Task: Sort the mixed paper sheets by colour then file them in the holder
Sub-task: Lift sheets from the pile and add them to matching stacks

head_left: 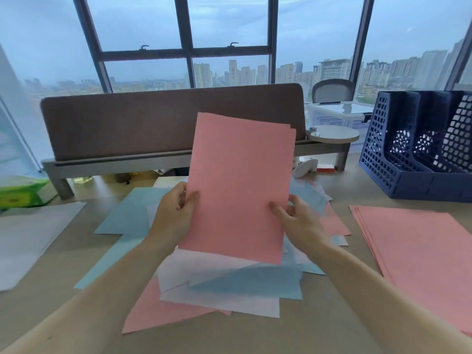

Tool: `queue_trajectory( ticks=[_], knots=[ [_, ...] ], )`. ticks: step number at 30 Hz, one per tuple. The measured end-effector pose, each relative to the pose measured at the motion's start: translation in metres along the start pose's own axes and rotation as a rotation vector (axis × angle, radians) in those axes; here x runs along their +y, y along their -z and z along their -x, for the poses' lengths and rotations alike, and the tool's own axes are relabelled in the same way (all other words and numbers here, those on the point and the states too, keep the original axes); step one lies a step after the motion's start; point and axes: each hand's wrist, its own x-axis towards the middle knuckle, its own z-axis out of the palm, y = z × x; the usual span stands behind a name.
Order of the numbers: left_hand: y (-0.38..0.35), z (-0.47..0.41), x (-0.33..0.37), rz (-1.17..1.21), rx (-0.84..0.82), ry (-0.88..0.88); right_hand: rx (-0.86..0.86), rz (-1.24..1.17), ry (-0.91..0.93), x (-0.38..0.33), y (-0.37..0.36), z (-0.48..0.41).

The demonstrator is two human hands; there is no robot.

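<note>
I hold a few pink sheets (pixel 240 185) upright above a mixed heap of pink, blue and white paper (pixel 229 284) in the middle of the desk. My left hand (pixel 176 215) grips their left edge, thumb on the front. My right hand (pixel 298 221) holds the right edge, thumb on the front and fingers behind. A sorted pink stack (pixel 419 254) lies flat at the right. White sheets (pixel 30 238) lie at the left. The dark blue mesh file holder (pixel 419 146) stands at the back right, its slots showing no paper.
A brown desk divider (pixel 122 123) on a grey shelf runs along the back. A green tissue pack (pixel 20 192) sits at the far left. A small round shelf (pixel 334 134), a clear box and a chair stand beyond the divider, before the windows.
</note>
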Motion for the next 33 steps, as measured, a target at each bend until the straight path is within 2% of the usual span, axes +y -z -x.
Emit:
queue_trajectory(
  ticks=[3,6,8,12,16,20,26,33],
  knots=[
    [0.016,0.014,-0.003,0.045,0.029,-0.006,-0.036,-0.062,0.053,-0.011,-0.031,0.003],
    [0.019,0.028,-0.013,0.075,-0.040,0.090,-0.013,-0.062,0.058,-0.008,-0.047,0.012],
    [0.016,0.037,-0.019,0.014,-0.087,0.091,-0.003,-0.017,0.066,-0.002,-0.051,0.018],
    [-0.002,0.040,-0.007,0.015,-0.055,0.067,0.074,0.056,0.089,-0.002,-0.034,0.025],
    [-0.042,0.031,0.026,-0.077,-0.093,0.016,0.194,0.065,0.092,-0.012,0.026,0.019],
    [-0.101,0.033,0.056,-0.164,-0.263,-0.027,0.330,0.188,-0.010,-0.001,0.114,0.028],
    [-0.195,0.067,0.090,-0.160,-0.556,-0.004,0.394,0.277,-0.220,0.036,0.227,0.068],
    [-0.262,0.106,0.104,-0.277,-0.680,0.015,0.465,0.367,-0.356,0.068,0.289,0.102]
  ],
)
